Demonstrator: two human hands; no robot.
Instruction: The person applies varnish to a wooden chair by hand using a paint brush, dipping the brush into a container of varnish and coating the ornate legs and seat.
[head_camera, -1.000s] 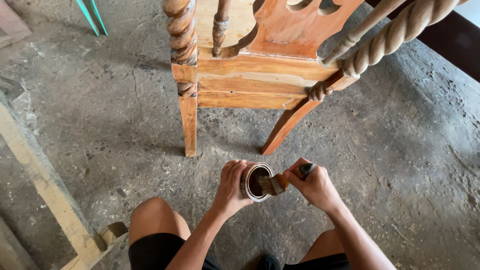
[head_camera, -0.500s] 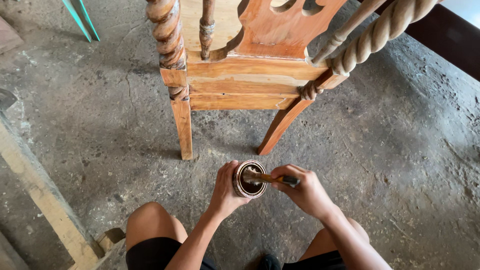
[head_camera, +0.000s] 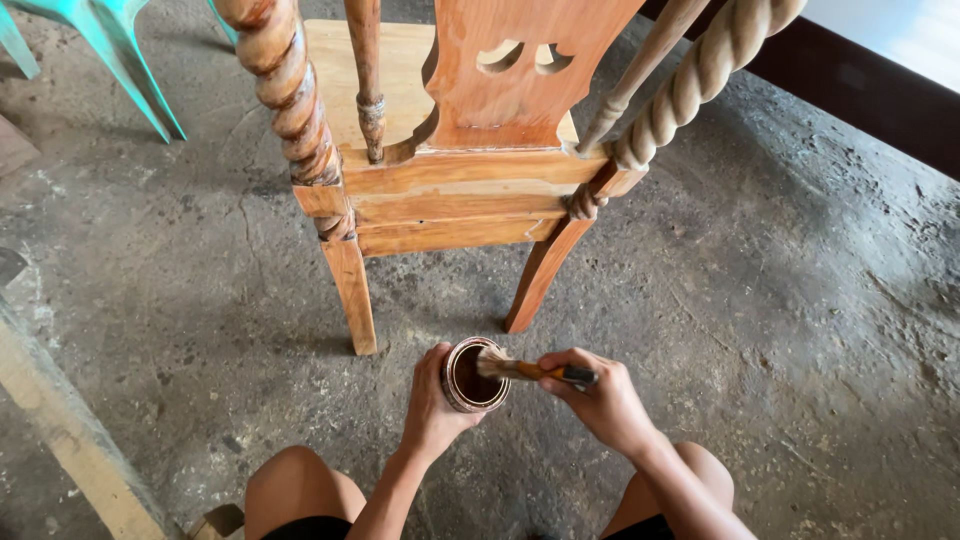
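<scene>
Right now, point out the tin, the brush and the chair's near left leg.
tin (head_camera: 474, 376): head view, on the dark liquid inside.
brush (head_camera: 492, 365): head view, on the bristles at the tin's rim.
chair's near left leg (head_camera: 352, 290): head view, on its square lower part.

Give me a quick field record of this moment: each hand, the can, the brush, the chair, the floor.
left hand: wrapped around the small round metal can, holding it above the floor
right hand: gripping the wooden-handled paintbrush
can: open, dark brown liquid inside
brush: lying roughly level, bristles at the can's rim
chair: carved orange-brown wooden chair with twisted posts, standing just beyond the can, back towards the camera
floor: rough grey concrete floor
nearby: turquoise chair legs at upper left
</scene>
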